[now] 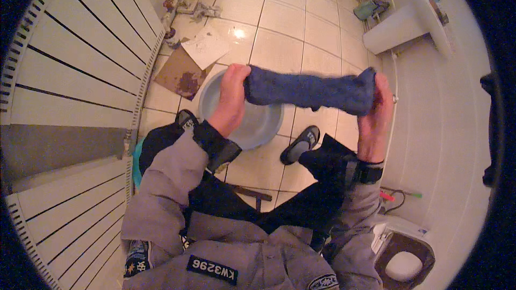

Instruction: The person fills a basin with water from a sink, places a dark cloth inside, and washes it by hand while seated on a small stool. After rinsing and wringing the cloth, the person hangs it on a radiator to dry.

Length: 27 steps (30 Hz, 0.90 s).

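Note:
A dark blue cloth (308, 90), rolled or folded into a thick band, stretches level between my two hands. My left hand (233, 100) grips its left end, thumb at the top corner. At the other end, my right hand (375, 117) has hold of the cloth, with some fingers hidden behind it. Below and partly behind my left hand, a round grey-blue basin (258, 129) sits on the tiled floor (282, 40); the cloth covers part of its far rim. What the basin contains is hard to tell.
Stained cardboard (177, 72) and a white sheet (203, 48) lie beyond the basin. A white slatted radiator (92, 48) lines the left wall. On the right are a white washbasin (395, 28) and a toilet (407, 262). My slippered foot (301, 145) rests near the basin.

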Each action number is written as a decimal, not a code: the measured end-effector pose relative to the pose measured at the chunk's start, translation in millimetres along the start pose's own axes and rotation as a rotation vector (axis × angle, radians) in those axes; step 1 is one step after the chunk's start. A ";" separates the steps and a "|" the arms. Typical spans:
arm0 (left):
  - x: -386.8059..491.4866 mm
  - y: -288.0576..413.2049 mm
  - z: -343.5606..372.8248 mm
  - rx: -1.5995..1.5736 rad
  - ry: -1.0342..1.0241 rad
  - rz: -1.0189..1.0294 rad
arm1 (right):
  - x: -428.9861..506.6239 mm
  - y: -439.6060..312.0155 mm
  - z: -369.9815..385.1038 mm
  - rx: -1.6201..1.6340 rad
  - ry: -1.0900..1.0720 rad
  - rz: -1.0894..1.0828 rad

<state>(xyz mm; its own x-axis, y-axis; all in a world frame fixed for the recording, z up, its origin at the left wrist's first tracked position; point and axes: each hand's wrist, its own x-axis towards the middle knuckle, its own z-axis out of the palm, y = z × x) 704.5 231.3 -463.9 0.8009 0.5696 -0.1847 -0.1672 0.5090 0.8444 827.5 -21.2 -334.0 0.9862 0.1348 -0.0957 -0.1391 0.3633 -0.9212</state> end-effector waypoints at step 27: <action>4.3 -34.4 -27.8 1.134 -0.604 0.576 | -161.4 85.1 51.8 -1.145 -0.802 -0.503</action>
<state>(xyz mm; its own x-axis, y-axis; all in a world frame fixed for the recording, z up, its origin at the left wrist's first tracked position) 697.7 234.2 -507.7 0.9481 0.0091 0.3178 -0.2354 -0.6517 0.7210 651.9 35.7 -377.4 0.5447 0.8161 0.1928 0.7127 -0.3293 -0.6194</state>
